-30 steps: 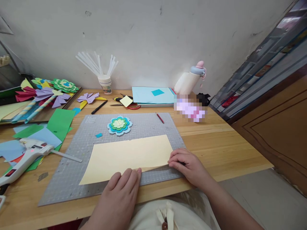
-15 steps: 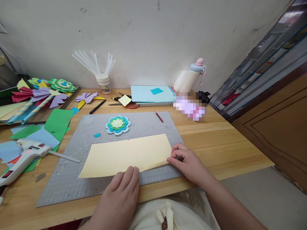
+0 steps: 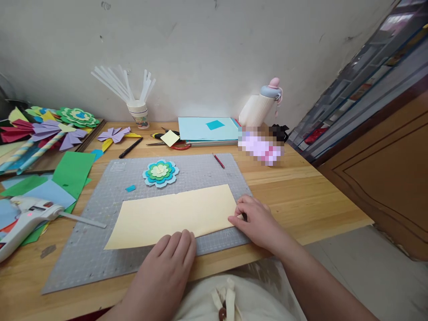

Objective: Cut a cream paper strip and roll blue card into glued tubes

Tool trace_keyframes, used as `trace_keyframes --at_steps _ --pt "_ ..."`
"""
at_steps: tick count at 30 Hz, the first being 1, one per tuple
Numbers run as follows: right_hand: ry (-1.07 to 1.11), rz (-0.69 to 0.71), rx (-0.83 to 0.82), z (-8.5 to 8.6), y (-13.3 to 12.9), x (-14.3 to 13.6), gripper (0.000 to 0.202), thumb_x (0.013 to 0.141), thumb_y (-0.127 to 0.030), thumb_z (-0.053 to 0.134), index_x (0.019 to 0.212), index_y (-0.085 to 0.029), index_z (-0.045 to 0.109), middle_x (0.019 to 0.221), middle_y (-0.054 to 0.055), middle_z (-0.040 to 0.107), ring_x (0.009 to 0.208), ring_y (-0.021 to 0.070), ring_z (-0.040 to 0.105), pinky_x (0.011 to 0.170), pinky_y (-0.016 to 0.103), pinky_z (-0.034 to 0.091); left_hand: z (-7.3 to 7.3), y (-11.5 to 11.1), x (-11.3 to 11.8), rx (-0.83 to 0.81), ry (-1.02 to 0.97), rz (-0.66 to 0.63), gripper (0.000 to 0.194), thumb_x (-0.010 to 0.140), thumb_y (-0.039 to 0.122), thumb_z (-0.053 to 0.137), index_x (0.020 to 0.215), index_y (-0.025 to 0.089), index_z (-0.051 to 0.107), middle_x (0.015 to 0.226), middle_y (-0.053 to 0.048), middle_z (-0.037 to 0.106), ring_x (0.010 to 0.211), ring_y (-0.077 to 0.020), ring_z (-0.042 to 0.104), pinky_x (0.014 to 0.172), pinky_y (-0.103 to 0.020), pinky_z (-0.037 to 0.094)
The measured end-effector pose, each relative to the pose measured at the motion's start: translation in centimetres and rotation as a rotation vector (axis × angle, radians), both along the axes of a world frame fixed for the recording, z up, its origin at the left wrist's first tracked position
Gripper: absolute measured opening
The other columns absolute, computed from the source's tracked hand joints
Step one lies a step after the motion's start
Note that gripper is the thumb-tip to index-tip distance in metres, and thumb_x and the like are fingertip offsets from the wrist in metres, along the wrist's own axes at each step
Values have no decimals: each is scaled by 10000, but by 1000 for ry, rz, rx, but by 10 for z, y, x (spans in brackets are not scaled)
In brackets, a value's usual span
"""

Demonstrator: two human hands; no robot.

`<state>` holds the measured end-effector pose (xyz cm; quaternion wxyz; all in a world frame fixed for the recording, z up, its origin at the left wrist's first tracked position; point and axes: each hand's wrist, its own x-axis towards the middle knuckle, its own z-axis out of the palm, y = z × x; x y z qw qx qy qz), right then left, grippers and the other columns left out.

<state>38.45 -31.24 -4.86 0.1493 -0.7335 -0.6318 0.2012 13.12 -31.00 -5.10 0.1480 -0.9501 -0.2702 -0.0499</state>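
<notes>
A long pale yellow paper sheet [image 3: 170,216] lies across the grey cutting mat [image 3: 96,263]. My left hand [image 3: 167,267] is at its near edge, fingers together and curled on that edge, the thumb hidden. My right hand [image 3: 252,220] pinches the sheet's right near corner between thumb and fingers. Behind the sheet, a layered paper flower [image 3: 161,173] in blue, green and yellow rests on the mat. A small blue paper scrap [image 3: 130,188] is left of the flower, and a dark red pen [image 3: 218,161] lies near the mat's far right edge.
A white glue gun [image 3: 30,218] lies on coloured papers at left, beside paper flowers [image 3: 56,133]. Along the wall stand a cup of white sticks [image 3: 138,115], scissors [image 3: 179,146], light blue sheets [image 3: 194,129] and a white bottle [image 3: 262,104].
The view has shifted slightly, moving the table items left in the picture. The near right edge of the yellow sheet, raised or curled before, now looks flatter. Both hands remain at the sheet.
</notes>
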Motion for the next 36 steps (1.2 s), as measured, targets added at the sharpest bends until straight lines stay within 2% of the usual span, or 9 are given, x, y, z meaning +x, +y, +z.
trace_keyframes --at_steps 3,11,20,27,32,36 --pt "-1 11 11 -2 -2 0 210 811 -285 599 636 -196 526 872 -7 572 889 191 520 763 337 306 1 0 -1 -13 -24 -4 539 781 195 476 1314 128 512 1094 -88 634 965 -238 495 849 -368 335" --pt "-10 43 44 -1 -8 -3 191 849 -246 531 666 -199 507 882 -6 578 890 191 501 737 336 280 0 0 -3 -100 31 9 583 798 194 462 1377 135 434 1159 -93 585 1015 -226 478 859 -363 330" --pt "-35 52 51 0 -8 -3 179 838 -242 531 664 -204 517 904 -1 584 908 199 499 738 332 298 9 8 3 -175 49 -19 486 885 229 490 1365 167 446 1100 -39 610 932 -194 489 768 -347 329" --pt "-17 37 48 0 -8 -4 179 832 -231 533 657 -200 510 892 -17 579 906 190 500 745 338 284 12 14 3 -230 84 -59 475 903 228 479 1367 133 434 1108 -43 609 894 -179 487 743 -336 325" --pt "-10 22 66 -3 -9 -5 185 837 -251 522 658 -203 516 901 0 591 904 200 501 747 347 289 12 16 9 -270 94 -58 539 892 203 458 1420 223 351 1016 -27 607 856 -182 492 727 -340 310" --pt "7 -4 74 -5 -11 -1 186 847 -276 504 678 -211 546 929 9 590 918 204 521 778 363 312 16 18 14 -325 98 -36 558 876 186 460 1415 279 350 988 -17 605 853 -182 503 738 -335 310"
